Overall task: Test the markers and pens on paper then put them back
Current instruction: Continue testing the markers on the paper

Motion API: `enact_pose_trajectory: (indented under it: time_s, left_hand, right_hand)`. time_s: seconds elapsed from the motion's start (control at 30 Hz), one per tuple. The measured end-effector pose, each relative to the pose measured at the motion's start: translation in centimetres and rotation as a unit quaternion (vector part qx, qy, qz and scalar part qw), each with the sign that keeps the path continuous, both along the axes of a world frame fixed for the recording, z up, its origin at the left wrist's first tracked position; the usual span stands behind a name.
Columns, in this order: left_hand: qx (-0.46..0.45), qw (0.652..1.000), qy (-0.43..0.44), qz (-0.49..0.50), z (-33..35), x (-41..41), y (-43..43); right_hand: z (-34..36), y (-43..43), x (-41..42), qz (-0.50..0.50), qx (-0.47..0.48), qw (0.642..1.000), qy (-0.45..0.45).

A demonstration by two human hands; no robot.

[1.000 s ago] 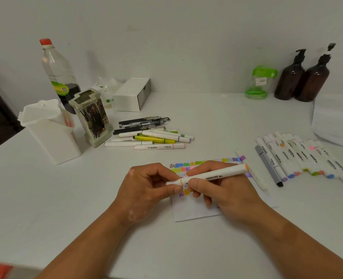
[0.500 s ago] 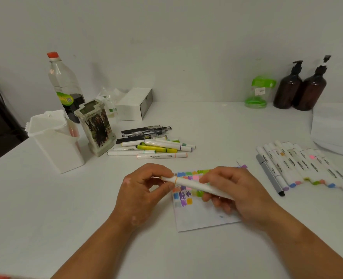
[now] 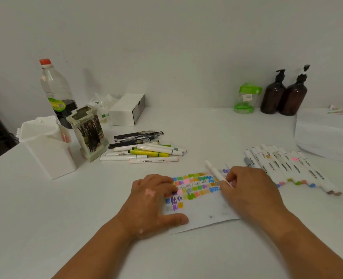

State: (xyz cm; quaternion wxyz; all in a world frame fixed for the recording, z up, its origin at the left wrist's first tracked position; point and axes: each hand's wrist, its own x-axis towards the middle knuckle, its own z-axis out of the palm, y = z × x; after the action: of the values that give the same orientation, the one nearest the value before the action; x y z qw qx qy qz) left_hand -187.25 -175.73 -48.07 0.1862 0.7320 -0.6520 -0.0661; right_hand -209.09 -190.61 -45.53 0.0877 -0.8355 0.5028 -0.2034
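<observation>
R hand (image 3: 249,190) grips white marker (image 3: 214,171) over swatch-covered paper (image 3: 204,210); L hand (image 3: 152,200) rests on paper's left edge, fingers bent, can't tell if holding anything

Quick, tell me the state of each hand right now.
Left hand: open, fingers pressing on the paper.
Right hand: closed, pinching the white marker over the paper.

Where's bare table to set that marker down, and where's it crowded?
Bare: the table between the loose marker pile and the marker row, back to the green container; also the near left, in front of the white bin. Crowded: back left around the pen holder, and the right edge by the paper stack.
</observation>
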Motion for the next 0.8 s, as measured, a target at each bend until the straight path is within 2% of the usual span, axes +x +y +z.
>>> enact_pose_trajectory:
  time_s: [0.1, 0.23, 0.57, 0.63, 0.7, 0.8]
  left_hand:
    - [0.015, 1.0, -0.006, 0.002, -0.4, 0.3, -0.1]
    - [0.008, 1.0, 0.001, -0.001, -0.5, 0.5, -0.1]
    - [0.015, 0.999, 0.018, 0.023, -0.6, 1.4, 0.5]
    - [0.014, 0.999, 0.024, 0.027, -0.7, 1.6, 0.7]
    - [0.009, 0.999, 0.031, 0.034, -0.8, 1.7, 0.7]
    - [-0.009, 0.998, 0.036, 0.052, -0.8, 1.6, 0.6]
  right_hand:
    - [-0.8, 0.1, -0.9, -0.026, -0.032, 0.996, 0.082]
    - [-0.7, -0.8, -1.8, -0.046, -0.073, 0.991, 0.105]
    - [1.0, -2.8, -1.5, -0.072, -0.071, 0.982, 0.162]
    - [1.7, -2.2, 0.2, -0.03, -0.06, 0.99, 0.124]
    - [2.4, -1.3, 3.0, 0.07, -0.031, 0.995, 0.058]
    - [2.7, -0.2, 8.1, 0.198, -0.013, 0.98, 0.03]
